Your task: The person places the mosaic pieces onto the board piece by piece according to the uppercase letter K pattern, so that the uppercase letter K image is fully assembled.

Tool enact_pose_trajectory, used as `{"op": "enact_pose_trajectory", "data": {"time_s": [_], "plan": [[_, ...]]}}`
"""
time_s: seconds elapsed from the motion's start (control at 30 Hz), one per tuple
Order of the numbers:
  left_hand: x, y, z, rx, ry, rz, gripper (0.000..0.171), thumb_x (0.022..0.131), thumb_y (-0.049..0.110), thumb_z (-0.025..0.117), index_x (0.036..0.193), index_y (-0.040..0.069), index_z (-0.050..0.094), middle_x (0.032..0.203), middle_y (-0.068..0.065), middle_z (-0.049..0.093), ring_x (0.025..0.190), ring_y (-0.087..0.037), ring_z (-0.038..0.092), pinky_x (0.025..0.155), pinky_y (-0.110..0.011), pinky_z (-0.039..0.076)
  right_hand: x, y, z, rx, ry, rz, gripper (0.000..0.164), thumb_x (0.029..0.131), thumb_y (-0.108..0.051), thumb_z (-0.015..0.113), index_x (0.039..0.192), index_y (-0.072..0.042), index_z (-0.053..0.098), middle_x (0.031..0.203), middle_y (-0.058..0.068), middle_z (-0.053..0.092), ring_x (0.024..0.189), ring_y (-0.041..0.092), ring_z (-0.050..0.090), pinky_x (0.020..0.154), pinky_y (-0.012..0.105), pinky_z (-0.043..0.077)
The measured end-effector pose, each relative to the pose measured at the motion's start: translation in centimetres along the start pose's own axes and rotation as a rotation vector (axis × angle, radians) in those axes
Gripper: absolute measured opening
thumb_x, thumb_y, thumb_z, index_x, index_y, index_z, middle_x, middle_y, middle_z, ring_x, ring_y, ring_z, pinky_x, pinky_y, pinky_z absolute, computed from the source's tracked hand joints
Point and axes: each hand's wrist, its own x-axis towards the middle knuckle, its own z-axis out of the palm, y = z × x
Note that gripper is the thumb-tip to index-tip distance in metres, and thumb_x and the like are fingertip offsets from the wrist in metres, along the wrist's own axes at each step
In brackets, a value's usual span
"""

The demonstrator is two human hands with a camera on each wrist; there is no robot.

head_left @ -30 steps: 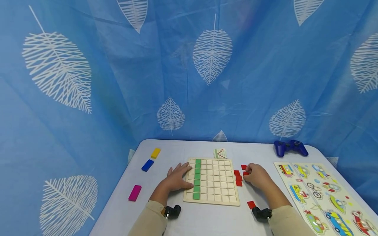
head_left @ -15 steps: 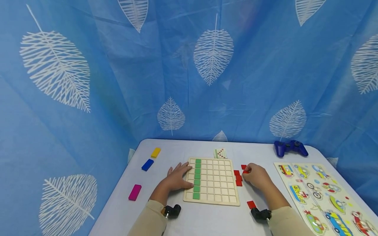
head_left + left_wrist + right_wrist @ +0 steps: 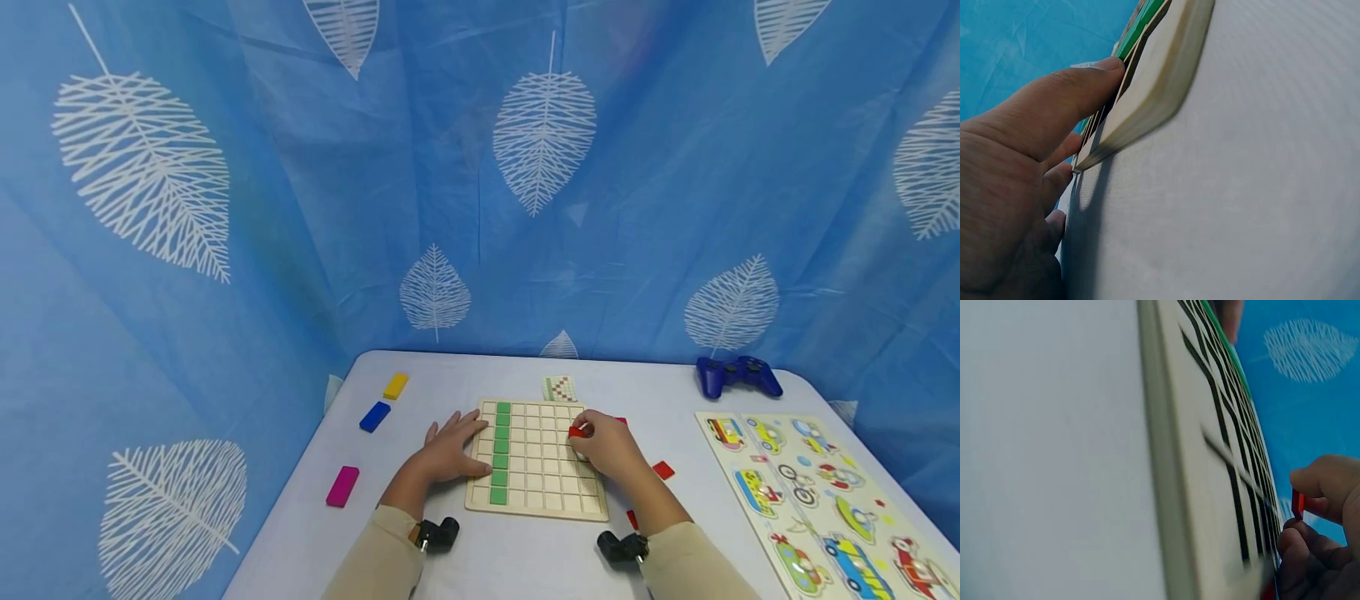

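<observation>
A wooden grid board (image 3: 540, 492) lies on the table, with a column of green square tiles (image 3: 500, 461) along its left part. My left hand (image 3: 448, 454) rests at the board's left edge, fingers spread, thumb and fingertips touching the frame; the thumb (image 3: 1066, 100) lies on the rim in the left wrist view. Over the board's right side, my right hand (image 3: 606, 446) pinches a red square tile (image 3: 1298, 505) between thumb and fingers. Other red tiles lie right of the board, such as a loose red tile (image 3: 663, 470); some are hidden by the right hand and forearm.
A small pattern card (image 3: 559, 388) lies behind the board. Yellow (image 3: 395, 386), blue (image 3: 375, 417) and magenta blocks (image 3: 342, 487) lie at left. To the right are a blue game controller (image 3: 738, 377) and a picture puzzle board (image 3: 817, 492).
My right hand has lifted a red tile from the group beside the board and moved left over the grid. One red tile now lies farther right. The left hand stays in place.
</observation>
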Motion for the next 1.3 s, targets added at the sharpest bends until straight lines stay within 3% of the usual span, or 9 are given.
{"op": "enact_pose_trajectory", "data": {"time_s": [0.3,0.6,1.0,1.3], "plan": [[0.0,0.0,0.0,0.008,0.005,-0.001,0.089,0.080,0.051,0.087,0.157,0.027,0.048,0.173,0.003,0.028,0.164,-0.030,0.011,0.128,-0.065,-0.001,0.1,-3.0,3.0,0.025,0.011,-0.090,0.019,0.088,-0.018,0.081,0.104,-0.015,0.071,0.096,0.001,0.068,0.091,0.020,0.061,0.078,0.037,0.054],[-0.1,0.1,0.1,0.009,-0.001,-0.001,0.089,0.080,0.052,0.086,0.157,0.026,0.049,0.173,0.002,0.029,0.164,-0.032,0.011,0.128,-0.067,0.000,0.2,-5.3,5.5,0.012,-0.077,-0.116,0.016,0.089,-0.020,0.083,0.100,-0.020,0.072,0.091,-0.001,0.065,0.084,0.018,0.058,0.073,0.033,0.051],[-0.1,-0.1,0.2,0.012,0.005,0.008,0.088,0.081,0.052,0.086,0.157,0.026,0.049,0.173,0.002,0.029,0.164,-0.032,0.012,0.128,-0.067,0.000,0.5,-6.6,6.6,-0.124,-0.105,-0.126,0.014,0.085,-0.018,0.083,0.090,-0.016,0.070,0.093,0.002,0.062,0.081,0.020,0.056,0.073,0.038,0.049],[0.0,0.0,0.1,0.012,0.009,0.011,0.088,0.081,0.051,0.086,0.157,0.026,0.049,0.173,0.002,0.029,0.164,-0.032,0.012,0.128,-0.067,0.000,0.6,-6.4,6.4,-0.119,-0.108,-0.143,0.017,0.085,-0.020,0.086,0.093,-0.018,0.071,0.095,0.002,0.060,0.085,0.020,0.054,0.076,0.038,0.049]]}}
